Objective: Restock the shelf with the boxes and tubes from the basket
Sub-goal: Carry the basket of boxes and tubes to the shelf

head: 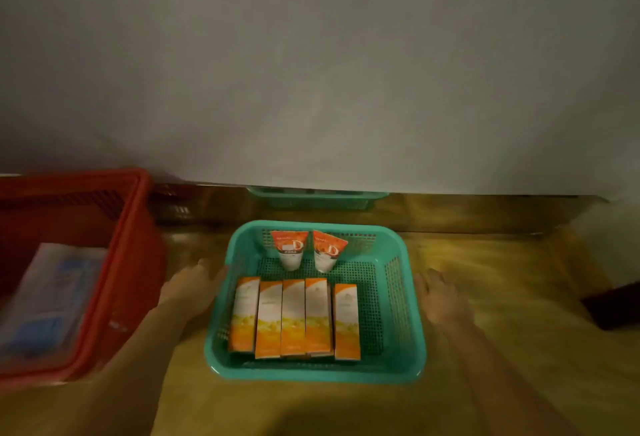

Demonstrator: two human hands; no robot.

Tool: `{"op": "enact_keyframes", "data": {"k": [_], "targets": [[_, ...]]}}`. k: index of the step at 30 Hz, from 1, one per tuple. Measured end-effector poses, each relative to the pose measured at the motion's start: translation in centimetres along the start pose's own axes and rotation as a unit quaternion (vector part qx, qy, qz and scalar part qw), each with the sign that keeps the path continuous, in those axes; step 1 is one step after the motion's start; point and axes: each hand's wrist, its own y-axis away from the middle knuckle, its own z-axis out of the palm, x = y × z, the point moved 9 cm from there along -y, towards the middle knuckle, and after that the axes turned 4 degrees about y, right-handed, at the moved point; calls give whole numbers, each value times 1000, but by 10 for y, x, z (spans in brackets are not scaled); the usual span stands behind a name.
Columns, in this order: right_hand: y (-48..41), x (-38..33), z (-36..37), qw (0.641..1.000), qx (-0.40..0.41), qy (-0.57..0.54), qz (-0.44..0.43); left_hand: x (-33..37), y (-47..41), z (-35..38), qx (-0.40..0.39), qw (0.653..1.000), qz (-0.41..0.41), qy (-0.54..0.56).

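Your teal basket (pixel 405 297) sits at centre frame on the yellowish wooden surface (pixel 502 349), a perforated plastic tray with rounded corners and a solid rim. Inside it, five boxes (pixel 292 318) lie flat in a row across the 6 o'clock half of the floor. Each is a slim white carton with an orange corner at the top and an orange-yellow band toward the bottom. Their long axes run 12 to 6 o'clock, the orange-banded ends pointing at 6. The four on the 9 o'clock side touch edge to edge; the fifth lies just apart at the 3 o'clock end.

At the 12 o'clock wall, two tubes (pixel 290 250) stand side by side, near each other but not touching. Each has an orange flat-crimped end up and a white cap end down on the basket floor. The one toward 3 o'clock tilts slightly; print on both is too blurred to read.

Your left hand (pixel 194 288) rests open at 9 o'clock, fingers against the basket's outer rim; whether it grips the rim, you cannot tell. Your right hand (pixel 441 297) lies open and empty on the surface at 3 o'clock, just beside the basket, not touching it.

A red basket (pixel 128 262) stands at 9 o'clock, holding a blurred pale packet (pixel 52 297). A second teal basket (pixel 318 198) shows at 12 o'clock under the white shelf edge (pixel 381 189).
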Motion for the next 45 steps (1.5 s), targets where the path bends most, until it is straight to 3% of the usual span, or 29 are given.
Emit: {"op": "enact_keyframes", "data": {"k": [8, 17, 23, 29, 37, 45], "targets": [[-38, 17, 74, 995, -42, -80, 33, -33, -39, 75, -49, 979, -56, 190], [-45, 22, 78, 990, -47, -130, 32, -30, -49, 78, -50, 989, -42, 129], [-21, 25, 38, 988, -52, -144, 38, -16, -28, 36, -56, 994, -48, 82], [42, 27, -76, 985, -43, -159, 54, 32, 39, -75, -50, 996, -29, 61], [164, 27, -305, 986, -26, -157, 53, 124, 155, -274, -55, 998, 16, 27], [280, 50, -509, 982, 3, -173, 76, 223, 270, -446, -77, 991, 85, 68]]}}
